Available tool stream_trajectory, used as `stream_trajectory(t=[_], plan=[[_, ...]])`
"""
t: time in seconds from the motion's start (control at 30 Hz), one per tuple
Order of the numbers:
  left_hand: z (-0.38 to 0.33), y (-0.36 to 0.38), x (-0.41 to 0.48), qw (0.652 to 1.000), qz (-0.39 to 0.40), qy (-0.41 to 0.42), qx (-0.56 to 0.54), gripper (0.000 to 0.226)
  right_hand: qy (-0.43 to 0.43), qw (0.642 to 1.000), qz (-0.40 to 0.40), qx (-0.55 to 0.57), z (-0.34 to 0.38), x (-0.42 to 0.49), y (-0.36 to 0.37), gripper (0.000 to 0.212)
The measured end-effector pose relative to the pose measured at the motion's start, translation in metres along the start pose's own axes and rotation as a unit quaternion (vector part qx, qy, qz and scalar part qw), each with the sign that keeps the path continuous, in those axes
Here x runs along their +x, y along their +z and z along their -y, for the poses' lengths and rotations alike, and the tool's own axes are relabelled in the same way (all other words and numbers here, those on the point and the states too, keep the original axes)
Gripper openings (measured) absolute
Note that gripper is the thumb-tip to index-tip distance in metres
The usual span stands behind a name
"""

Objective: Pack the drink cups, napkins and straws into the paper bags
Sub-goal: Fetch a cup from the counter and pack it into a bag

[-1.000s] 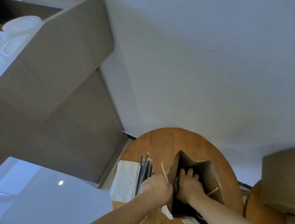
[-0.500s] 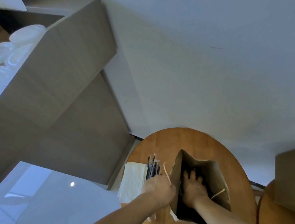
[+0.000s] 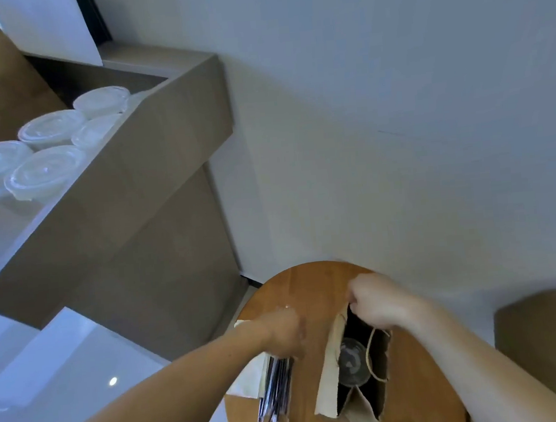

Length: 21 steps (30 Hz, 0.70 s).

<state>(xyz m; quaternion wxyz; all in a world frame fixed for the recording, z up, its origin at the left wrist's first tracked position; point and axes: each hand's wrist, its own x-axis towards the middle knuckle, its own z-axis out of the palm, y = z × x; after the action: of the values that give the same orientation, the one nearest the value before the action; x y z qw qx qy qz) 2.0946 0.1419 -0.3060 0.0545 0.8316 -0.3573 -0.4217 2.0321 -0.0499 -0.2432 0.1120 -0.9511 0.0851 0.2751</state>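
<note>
Fingers of the right hand (image 3: 377, 304) curl round the far rim of the open paper bag (image 3: 328, 380), which stands on the round wooden tabletop (image 3: 296, 289) with a lidded drink cup (image 3: 351, 361) inside. The blurred left hand (image 3: 283, 333) covers the top of the straws (image 3: 276, 394) lying on the napkins (image 3: 246, 379); I cannot tell whether its fingers pinch them.

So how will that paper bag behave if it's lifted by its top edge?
The paper bag looks thin and creased, so it would probably flex rather than hold shape. With a cup inside, it seems light but bottom-weighted, likely hanging steady. The right hand grips only its far edge, so the mouth may skew.
</note>
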Motion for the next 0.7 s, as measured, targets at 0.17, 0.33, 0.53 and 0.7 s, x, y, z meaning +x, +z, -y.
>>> stream_trajectory(t=[0.17,0.33,0.53,0.7], plan=[[0.059,-0.012,-0.016,0.987,-0.122,-0.069,-0.079,0.013,-0.073,0.971,-0.149,0.174,0.068,0.007,-0.002,0.023],[0.115,0.006,-0.025,0.972,-0.13,-0.122,-0.152,0.009,-0.022,0.983,-0.011,0.18,0.127,0.061,0.073,0.019],[0.16,0.039,-0.009,0.956,-0.122,-0.143,-0.226,0.019,0.071,0.972,0.055,0.217,0.148,0.114,0.169,0.027],[0.181,0.055,0.006,0.95,-0.099,-0.158,-0.252,0.015,0.177,0.942,0.074,0.273,0.157,0.138,0.231,0.03]])
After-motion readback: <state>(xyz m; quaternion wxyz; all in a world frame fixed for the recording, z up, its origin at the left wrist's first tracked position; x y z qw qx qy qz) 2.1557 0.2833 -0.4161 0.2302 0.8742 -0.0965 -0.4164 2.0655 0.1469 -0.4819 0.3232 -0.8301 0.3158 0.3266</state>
